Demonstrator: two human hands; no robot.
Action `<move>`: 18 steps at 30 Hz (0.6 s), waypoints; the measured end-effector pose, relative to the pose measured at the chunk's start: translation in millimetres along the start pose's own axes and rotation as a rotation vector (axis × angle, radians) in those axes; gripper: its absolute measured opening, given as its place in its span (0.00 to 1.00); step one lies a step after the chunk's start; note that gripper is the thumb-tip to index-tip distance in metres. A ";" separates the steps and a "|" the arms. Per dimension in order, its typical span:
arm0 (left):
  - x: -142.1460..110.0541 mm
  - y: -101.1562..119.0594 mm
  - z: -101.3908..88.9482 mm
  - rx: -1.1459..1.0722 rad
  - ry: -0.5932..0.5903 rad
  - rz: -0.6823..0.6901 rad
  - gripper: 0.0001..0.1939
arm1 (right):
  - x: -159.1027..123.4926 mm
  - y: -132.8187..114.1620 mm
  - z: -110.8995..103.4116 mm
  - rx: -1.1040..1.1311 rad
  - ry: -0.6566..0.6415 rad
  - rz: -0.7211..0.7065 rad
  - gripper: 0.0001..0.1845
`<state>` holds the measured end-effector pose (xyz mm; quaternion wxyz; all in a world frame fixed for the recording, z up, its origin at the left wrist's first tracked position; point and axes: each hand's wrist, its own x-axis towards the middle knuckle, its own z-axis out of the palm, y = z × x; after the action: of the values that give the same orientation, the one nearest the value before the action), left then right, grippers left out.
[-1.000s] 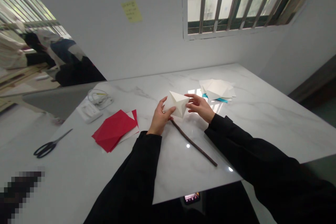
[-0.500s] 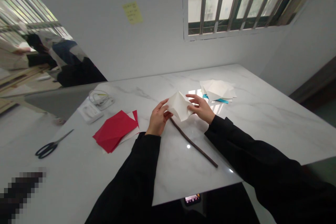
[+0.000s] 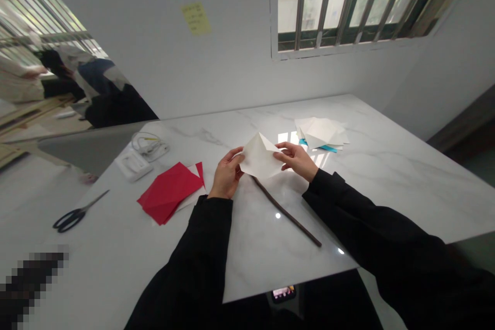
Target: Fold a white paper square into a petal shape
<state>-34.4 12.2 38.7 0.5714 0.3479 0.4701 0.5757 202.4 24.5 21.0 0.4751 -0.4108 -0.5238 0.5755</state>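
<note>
Both hands hold a folded sheet of white paper (image 3: 259, 157) in the air above the marble table (image 3: 348, 201). My left hand (image 3: 228, 172) pinches its left corner, and my right hand (image 3: 296, 161) holds its right side. Just below the paper, a thin brown stick (image 3: 286, 211) lies on the table, close to my left hand but apart from it. A pile of red folded paper (image 3: 168, 193) lies left of my left hand. A stack of white paper sheets (image 3: 320, 133) lies beyond my right hand.
Black-handled scissors (image 3: 75, 215) lie at the table's left side. Beyond them are a white plastic device (image 3: 133, 166) and a coiled white cable (image 3: 149, 145). A tall mirror (image 3: 88, 93) stands at the left, reflecting people. A phone (image 3: 283, 294) shows below the table's near edge.
The white paper has spread wider and flatter, from a narrow pointed fold to a broader shape. My left hand has moved slightly left, while the table items stay in place.
</note>
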 end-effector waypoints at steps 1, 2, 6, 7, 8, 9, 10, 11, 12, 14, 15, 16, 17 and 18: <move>-0.8 0.6 0.5 0.024 -0.009 0.006 0.25 | 0.5 0.6 0.1 -0.032 -0.007 -0.035 0.26; -1.8 1.1 1.2 0.050 -0.024 0.017 0.25 | 1.1 1.5 0.1 -0.060 -0.013 -0.067 0.26; -6.6 2.2 4.8 0.165 -0.107 0.107 0.24 | 1.9 5.6 -0.7 -0.143 -0.036 -0.118 0.26; -7.8 2.1 5.8 0.195 -0.132 0.125 0.24 | 1.4 5.8 -0.9 -0.159 -0.039 -0.124 0.28; -8.9 1.9 6.8 0.224 -0.155 0.134 0.24 | 0.6 5.6 -0.8 -0.174 -0.044 -0.133 0.31; -9.8 1.5 7.8 0.246 -0.171 0.134 0.24 | -0.4 5.0 -0.6 -0.185 -0.053 -0.145 0.34; -10.4 1.0 8.6 0.262 -0.181 0.127 0.24 | -1.5 4.0 -0.2 -0.191 -0.065 -0.158 0.36; -10.7 0.3 9.2 0.272 -0.182 0.119 0.24 | -2.4 2.8 0.4 -0.193 -0.076 -0.169 0.37; -10.7 -0.6 9.6 0.274 -0.177 0.114 0.24 | -3.1 1.7 1.0 -0.191 -0.082 -0.174 0.38; -9.8 -2.4 9.6 0.264 -0.165 0.119 0.23 | -3.6 0.3 1.9 -0.182 -0.082 -0.166 0.37; -9.1 -3.4 9.2 0.259 -0.167 0.124 0.23 | -3.3 0.3 2.0 -0.180 -0.079 -0.159 0.35; -8.2 -4.4 8.6 0.256 -0.173 0.127 0.22 | -2.7 0.6 1.8 -0.183 -0.078 -0.153 0.33; -7.3 -5.2 7.9 0.253 -0.183 0.128 0.22 | -2.0 1.3 1.5 -0.190 -0.080 -0.152 0.32; -6.5 -6.0 7.1 0.252 -0.196 0.126 0.22 | -1.3 2.2 1.0 -0.200 -0.083 -0.156 0.30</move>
<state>-25.1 6.2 36.2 0.5292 0.5001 0.4581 0.5100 201.4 23.1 18.9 0.4529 -0.3900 -0.6281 0.4982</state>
